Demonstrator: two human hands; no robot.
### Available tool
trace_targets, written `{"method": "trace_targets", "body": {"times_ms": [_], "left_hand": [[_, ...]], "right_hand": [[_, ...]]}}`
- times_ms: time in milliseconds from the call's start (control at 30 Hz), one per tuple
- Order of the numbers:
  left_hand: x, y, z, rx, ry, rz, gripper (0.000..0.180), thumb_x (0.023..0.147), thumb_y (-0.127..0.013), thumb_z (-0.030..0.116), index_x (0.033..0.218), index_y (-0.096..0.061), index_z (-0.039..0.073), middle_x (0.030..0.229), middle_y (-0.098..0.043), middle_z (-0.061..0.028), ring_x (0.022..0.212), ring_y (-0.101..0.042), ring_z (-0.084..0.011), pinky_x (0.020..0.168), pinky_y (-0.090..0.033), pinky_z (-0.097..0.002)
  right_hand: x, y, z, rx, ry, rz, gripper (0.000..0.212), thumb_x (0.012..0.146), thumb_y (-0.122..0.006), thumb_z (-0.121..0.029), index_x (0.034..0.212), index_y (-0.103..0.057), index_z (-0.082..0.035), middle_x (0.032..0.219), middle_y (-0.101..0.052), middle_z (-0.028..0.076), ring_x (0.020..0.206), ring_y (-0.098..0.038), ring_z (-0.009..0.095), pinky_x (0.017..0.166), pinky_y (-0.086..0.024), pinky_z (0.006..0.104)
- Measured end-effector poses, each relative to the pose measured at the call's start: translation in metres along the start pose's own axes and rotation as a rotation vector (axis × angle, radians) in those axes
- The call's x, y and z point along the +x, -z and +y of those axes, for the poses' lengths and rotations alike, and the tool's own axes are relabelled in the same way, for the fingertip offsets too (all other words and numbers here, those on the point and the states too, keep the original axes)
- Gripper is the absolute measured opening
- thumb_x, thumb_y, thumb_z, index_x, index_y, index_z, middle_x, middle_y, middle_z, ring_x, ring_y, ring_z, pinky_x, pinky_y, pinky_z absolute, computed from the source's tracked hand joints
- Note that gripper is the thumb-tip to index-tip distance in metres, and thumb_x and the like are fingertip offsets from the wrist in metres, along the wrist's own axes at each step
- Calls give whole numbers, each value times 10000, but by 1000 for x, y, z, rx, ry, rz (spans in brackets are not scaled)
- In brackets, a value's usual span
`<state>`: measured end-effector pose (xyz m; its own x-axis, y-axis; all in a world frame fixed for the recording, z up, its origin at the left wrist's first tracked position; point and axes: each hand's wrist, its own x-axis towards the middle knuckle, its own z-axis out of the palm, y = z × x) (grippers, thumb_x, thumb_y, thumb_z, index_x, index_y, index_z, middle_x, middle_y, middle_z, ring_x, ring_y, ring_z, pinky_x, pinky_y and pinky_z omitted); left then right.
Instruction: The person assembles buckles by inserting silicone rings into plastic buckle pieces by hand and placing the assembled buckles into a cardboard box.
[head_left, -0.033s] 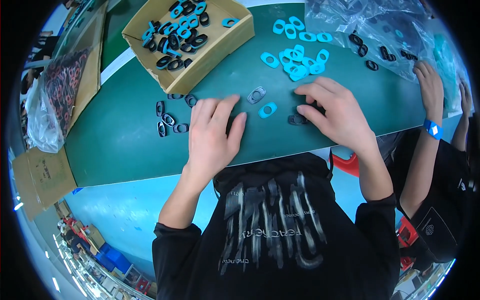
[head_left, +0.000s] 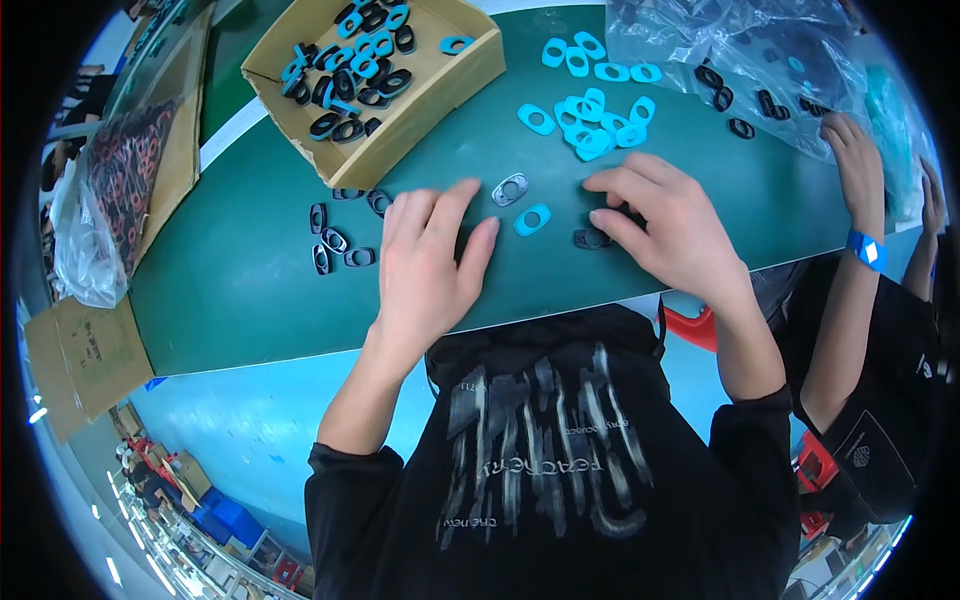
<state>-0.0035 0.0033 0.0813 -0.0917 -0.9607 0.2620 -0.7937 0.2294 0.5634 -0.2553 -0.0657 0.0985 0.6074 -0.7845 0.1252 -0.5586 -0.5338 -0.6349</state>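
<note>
My left hand (head_left: 428, 255) hovers over or rests on the green table, thumb and forefinger apart with nothing between them. Right of its fingertips lie a grey oval piece (head_left: 497, 196) with a round hole and a flat turquoise oval piece (head_left: 519, 223). My right hand (head_left: 672, 222) is also open, its thumb and forefinger spread. Just below that thumb is a black oval piece (head_left: 588, 239), partly hidden by the hand; whether they touch I cannot tell. Several black oval pieces (head_left: 333, 240) lie left of my left hand. Beyond my right hand is a pile of turquoise pieces (head_left: 590, 135).
A cardboard box (head_left: 425, 105) of mixed black and turquoise pieces stands at the far left. Clear plastic bags (head_left: 740, 45) lie at the far right, near more black pieces (head_left: 741, 128). A co-worker's hand (head_left: 853, 150) reaches in there. A bag of reddish pieces (head_left: 125, 185) sits at the left edge.
</note>
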Motion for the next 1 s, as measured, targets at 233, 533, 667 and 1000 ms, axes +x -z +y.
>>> {"method": "trace_targets", "body": {"times_ms": [233, 533, 667, 1000], "left_hand": [[28, -6, -5, -2, -127, -159, 309, 857, -742, 63, 1165, -709, 48, 953, -599, -104, 918, -581, -253, 808, -488, -360], [16, -3, -4, 95, 35, -48, 288, 821, -790, 156, 1066, -689, 43, 877, -595, -124, 846, -596, -322, 768, -486, -420], [17, -10, 3, 19, 24, -40, 205, 811, -746, 69, 997, -665, 39, 880, -599, -134, 857, -602, -344, 776, -490, -440], [18, -6, 5, -77, 51, 24, 121, 851, -735, 101, 940, -686, 34, 827, -605, -122, 803, -601, -331, 743, -485, -427]], "right_hand": [[-14, 5, -6, -70, -4, -204, 320, 765, -778, -76, 1062, -661, -51, 1006, -574, 109, 967, -596, 323, 840, -503, 410], [-12, 1, -3, -43, 0, -52, 313, 786, -767, -75, 1078, -660, -41, 1005, -582, 121, 979, -579, 333, 857, -494, 405], [20, 3, 3, -131, 106, 146, 271, 807, -760, -89, 1056, -669, -35, 993, -599, 115, 998, -569, 322, 887, -480, 399], [100, -30, 9, -500, 210, 30, 203, 804, -763, -125, 982, -713, -44, 943, -659, 120, 994, -603, 309, 899, -496, 419]]}}
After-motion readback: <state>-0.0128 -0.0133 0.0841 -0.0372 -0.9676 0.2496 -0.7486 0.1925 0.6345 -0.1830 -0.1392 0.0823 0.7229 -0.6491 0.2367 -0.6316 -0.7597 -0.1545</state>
